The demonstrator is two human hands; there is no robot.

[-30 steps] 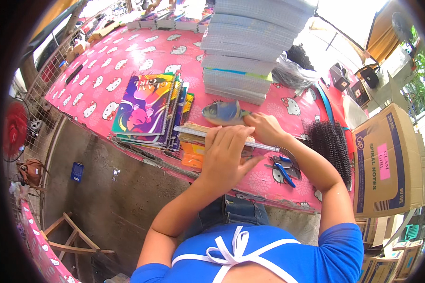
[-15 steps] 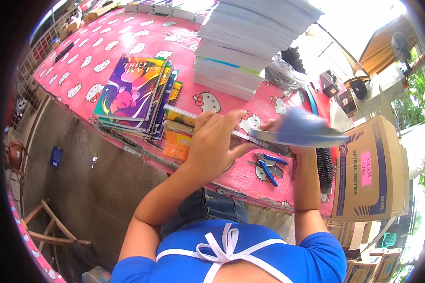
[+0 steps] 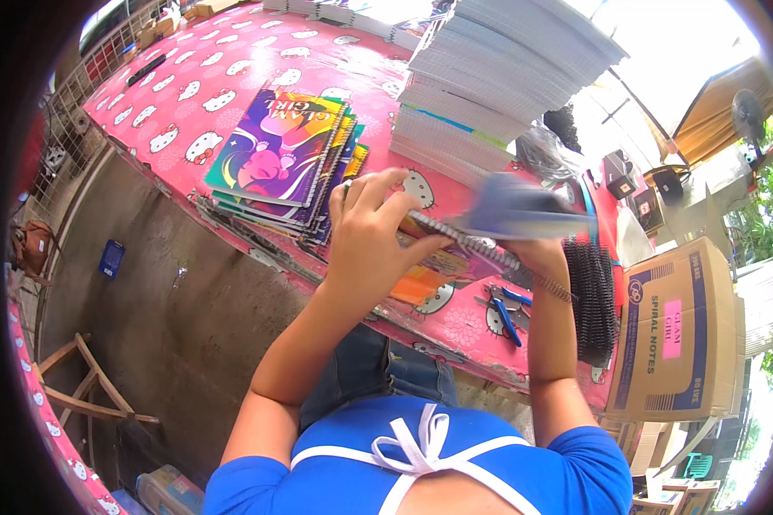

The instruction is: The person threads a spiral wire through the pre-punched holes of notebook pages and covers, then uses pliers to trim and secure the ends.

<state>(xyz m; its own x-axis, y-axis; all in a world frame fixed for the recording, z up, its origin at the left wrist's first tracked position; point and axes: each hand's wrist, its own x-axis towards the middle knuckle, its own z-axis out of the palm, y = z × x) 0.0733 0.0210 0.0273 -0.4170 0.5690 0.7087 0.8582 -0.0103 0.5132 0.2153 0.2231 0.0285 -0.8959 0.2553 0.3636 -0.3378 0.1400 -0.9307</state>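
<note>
My left hand (image 3: 369,223) grips a notebook (image 3: 416,285) by its upper edge, thumb on the near side and fingers over the far side. The notebook is tilted up, its orange cover partly showing. A dark spiral coil (image 3: 489,249) runs along its spine and sticks out past my right wrist. My right hand (image 3: 537,253) is closed on a blue slipper-like thing (image 3: 524,206), smeared by motion, held over the coil; most fingers are hidden behind it. Blue-handled cutting pliers (image 3: 507,313) lie on the table below the coil.
Finished-looking colourful spiral notebooks (image 3: 275,154) are piled at the left. A tall stack of white page blocks (image 3: 498,86) stands behind my hands. Black coils (image 3: 588,300) lie at the right beside a cardboard box (image 3: 683,335). Pink patterned cloth (image 3: 206,103) covers the table.
The blue thing in my right hand has moved left along the coil. My view has shifted a little, and the notebook has tilted, with more of the coil showing.
</note>
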